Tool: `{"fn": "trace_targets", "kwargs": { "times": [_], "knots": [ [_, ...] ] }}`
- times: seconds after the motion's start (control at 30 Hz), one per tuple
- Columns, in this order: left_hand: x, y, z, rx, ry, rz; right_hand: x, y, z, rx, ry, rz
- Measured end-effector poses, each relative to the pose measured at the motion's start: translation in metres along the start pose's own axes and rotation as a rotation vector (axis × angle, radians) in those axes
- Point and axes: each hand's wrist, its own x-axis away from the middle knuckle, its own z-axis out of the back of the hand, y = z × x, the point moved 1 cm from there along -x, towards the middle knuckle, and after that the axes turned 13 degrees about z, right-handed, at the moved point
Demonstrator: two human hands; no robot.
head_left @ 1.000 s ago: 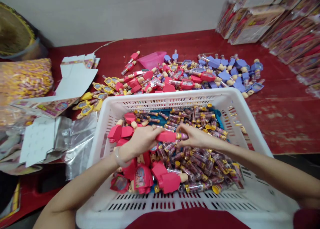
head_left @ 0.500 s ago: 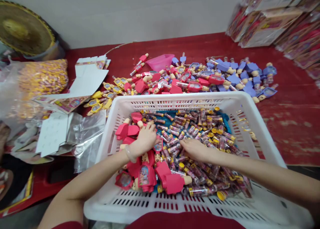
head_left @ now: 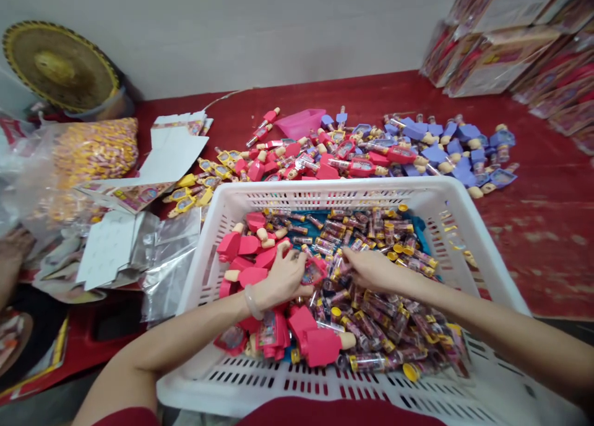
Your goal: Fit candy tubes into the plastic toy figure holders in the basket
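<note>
A white plastic basket (head_left: 185,382) holds pink toy cases (head_left: 322,347) with beige knobs on its left side and many small clear tubes with yellow caps (head_left: 371,359) in the middle and right. My left hand (head_left: 285,274), with a pale bracelet at the wrist, is closed on one pink case with a clear window (head_left: 315,270). Just to its right, my right hand (head_left: 371,269) pinches a small tube (head_left: 338,264) close to that case. The fingertips of my right hand are partly hidden, and whether the tube touches the case I cannot tell.
Behind the basket lie piled pink, yellow and purple toys (head_left: 436,153) and a pink scoop-like piece (head_left: 301,124). Cardboard pieces (head_left: 171,150), clear bags (head_left: 169,252) and a full bag (head_left: 99,156) sit left. Packed boxes (head_left: 503,60) stand right. Another person's hand (head_left: 13,249) shows far left.
My left hand has risen from the pink cases and shifted right with one in its grip. My right hand has come up slightly with a tube. The view has tilted a little.
</note>
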Motion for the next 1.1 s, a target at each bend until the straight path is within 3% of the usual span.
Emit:
{"fn": "trace_targets", "kwargs": {
  "times": [0.13, 0.23, 0.4, 0.6, 0.87, 1.1],
  "knots": [
    [-0.002, 0.002, 0.025, 0.267, -0.118, 0.042, 0.006, 0.01, 0.022, -0.112, 0.121, 0.036],
    [-0.001, 0.0, 0.041, 0.519, -0.22, 0.085, 0.008, 0.007, 0.025, -0.304, 0.226, 0.105],
    [0.002, 0.0, 0.057, 0.651, -0.231, 0.048, 0.008, 0.001, 0.023, -0.479, 0.292, 0.12],
    [0.009, 0.001, 0.062, 0.587, -0.168, -0.045, 0.007, -0.001, 0.032, -0.511, 0.271, 0.156],
    [0.022, 0.013, 0.049, 0.305, -0.107, -0.206, 0.012, -0.018, 0.014, -0.115, 0.156, 0.146],
    [0.033, 0.023, 0.056, 0.34, -0.173, -0.029, 0.016, -0.026, 0.016, -0.088, 0.335, 0.216]
  ]
}}
